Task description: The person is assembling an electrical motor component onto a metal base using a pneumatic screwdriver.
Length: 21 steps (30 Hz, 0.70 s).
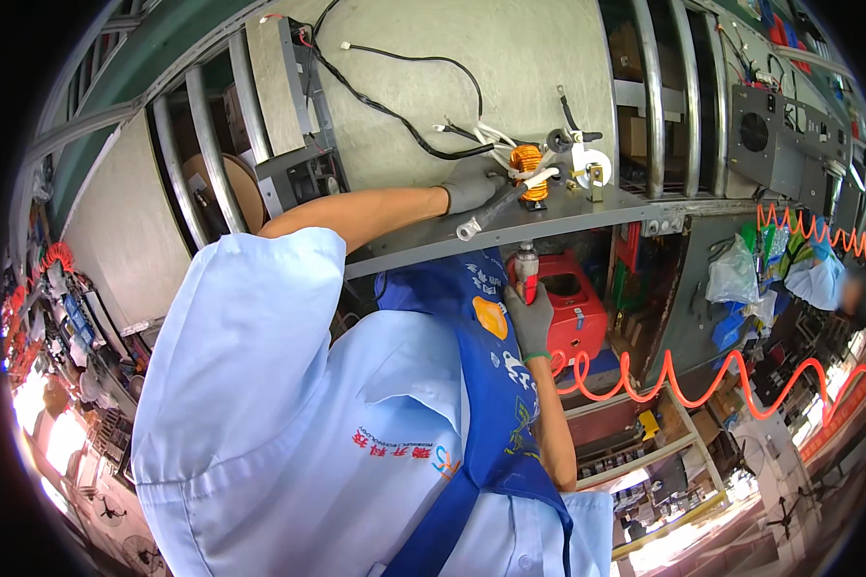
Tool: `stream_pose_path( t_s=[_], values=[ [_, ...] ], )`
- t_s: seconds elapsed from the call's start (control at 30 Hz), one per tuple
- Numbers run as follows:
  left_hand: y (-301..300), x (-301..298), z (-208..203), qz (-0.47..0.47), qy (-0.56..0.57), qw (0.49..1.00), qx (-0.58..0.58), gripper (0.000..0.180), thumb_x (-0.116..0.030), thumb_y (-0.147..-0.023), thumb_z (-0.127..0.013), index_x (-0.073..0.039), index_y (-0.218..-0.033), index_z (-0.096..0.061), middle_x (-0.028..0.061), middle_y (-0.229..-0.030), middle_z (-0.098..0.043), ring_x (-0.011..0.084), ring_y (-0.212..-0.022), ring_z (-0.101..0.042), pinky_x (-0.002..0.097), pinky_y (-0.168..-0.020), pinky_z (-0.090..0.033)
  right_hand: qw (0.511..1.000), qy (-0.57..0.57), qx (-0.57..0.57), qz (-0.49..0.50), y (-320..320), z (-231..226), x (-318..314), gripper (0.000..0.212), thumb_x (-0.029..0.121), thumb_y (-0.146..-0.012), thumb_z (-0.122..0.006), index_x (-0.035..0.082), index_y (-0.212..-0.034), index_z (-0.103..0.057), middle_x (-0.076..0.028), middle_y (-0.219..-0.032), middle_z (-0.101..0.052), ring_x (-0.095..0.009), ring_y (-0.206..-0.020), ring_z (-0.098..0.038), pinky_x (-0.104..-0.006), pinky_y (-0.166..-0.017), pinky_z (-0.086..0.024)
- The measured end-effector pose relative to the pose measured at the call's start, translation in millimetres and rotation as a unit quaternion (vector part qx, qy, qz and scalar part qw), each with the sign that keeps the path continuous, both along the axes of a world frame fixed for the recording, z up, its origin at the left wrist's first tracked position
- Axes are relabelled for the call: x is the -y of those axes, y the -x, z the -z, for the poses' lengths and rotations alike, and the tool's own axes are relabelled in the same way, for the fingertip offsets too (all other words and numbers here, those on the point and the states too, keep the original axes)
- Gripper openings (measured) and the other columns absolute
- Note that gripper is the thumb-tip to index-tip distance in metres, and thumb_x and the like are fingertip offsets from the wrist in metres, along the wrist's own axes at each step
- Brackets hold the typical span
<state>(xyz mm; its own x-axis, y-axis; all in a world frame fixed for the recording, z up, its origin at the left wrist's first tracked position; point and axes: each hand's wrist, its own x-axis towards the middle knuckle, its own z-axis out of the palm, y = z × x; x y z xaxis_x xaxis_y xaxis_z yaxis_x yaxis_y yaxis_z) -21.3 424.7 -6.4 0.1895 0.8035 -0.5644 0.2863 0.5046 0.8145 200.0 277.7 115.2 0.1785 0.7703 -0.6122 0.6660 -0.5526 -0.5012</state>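
My left hand (pixel 471 185), in a grey glove, reaches over a grey metal panel (pixel 409 242) beside an orange-wound coil (pixel 527 171). Its fingertips go in among the cables behind the coil, so their grip is hidden. A thick dark cable with a metal lug (pixel 470 229) slants across the panel's near edge. My right hand (pixel 532 322), also gloved, is below the panel, closed around a red power tool (pixel 526 281). The tool's silver head points up toward the panel's underside. Right of the coil stand a white ring-shaped part (pixel 595 168) and a small brass-coloured bracket (pixel 597 183).
Black cables (pixel 394 108) run over the pale bench top (pixel 548 58). Metal rollers (pixel 652 106) lie on both sides. An orange coiled hose (pixel 678 380) stretches rightward from near my right wrist. A red box-shaped machine (pixel 579 313) stands below the bench; a grey metal housing (pixel 775 130) sits far right.
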Motion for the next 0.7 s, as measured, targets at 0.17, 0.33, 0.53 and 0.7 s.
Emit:
stream_pose_path(
  t_s=[0.17,0.33,0.53,0.7],
  values=[
    [-7.3,-2.1,21.9,0.077,0.034,0.995,0.061,0.030,-0.026,-0.092,-0.064,-0.003,-0.108,-0.074,0.0153,-0.105,-0.073,0.0225,-0.092,-0.067,0.0352,-0.083,-0.052,1.000,-0.013,0.000,0.012,5.1,-4.2,-2.4,0.034,0.030,-0.081,-0.077,0.001,-0.091,-0.061,-0.015,-0.077,-0.066,-0.021,-0.071,-0.065,-0.0381,-0.068,-0.050],
    [-0.9,3.5,125.3,-0.039,0.161,0.934,0.318,0.025,-0.015,-0.092,-0.064,-0.001,-0.110,-0.073,0.0056,-0.099,-0.072,0.0139,-0.085,-0.061,0.0332,-0.070,-0.047,1.000,0.003,0.003,-0.018,7.7,-0.8,-4.9,0.036,0.031,-0.080,-0.077,0.001,-0.093,-0.062,-0.016,-0.079,-0.067,-0.022,-0.073,-0.066,-0.0388,-0.070,-0.051],
    [0.9,-18.2,78.3,0.071,0.223,0.910,0.343,0.019,-0.019,-0.092,-0.063,-0.014,-0.109,-0.069,-0.0011,-0.101,-0.067,0.0123,-0.093,-0.057,0.0291,-0.081,-0.041,1.000,-0.001,0.015,0.008,3.1,4.3,0.7,0.038,0.031,-0.080,-0.077,0.000,-0.095,-0.062,-0.018,-0.079,-0.068,-0.025,-0.074,-0.068,-0.0394,-0.070,-0.051],
    [0.0,-12.9,72.8,0.017,0.254,0.889,0.380,0.019,-0.016,-0.092,-0.063,-0.011,-0.109,-0.069,-0.0009,-0.099,-0.066,0.0109,-0.088,-0.055,0.0272,-0.077,-0.041,1.000,-0.003,0.006,-0.004,6.0,2.9,-0.7,0.038,0.030,-0.080,-0.077,-0.001,-0.096,-0.062,-0.017,-0.079,-0.068,-0.023,-0.073,-0.067,-0.0387,-0.069,-0.051]
  ],
)
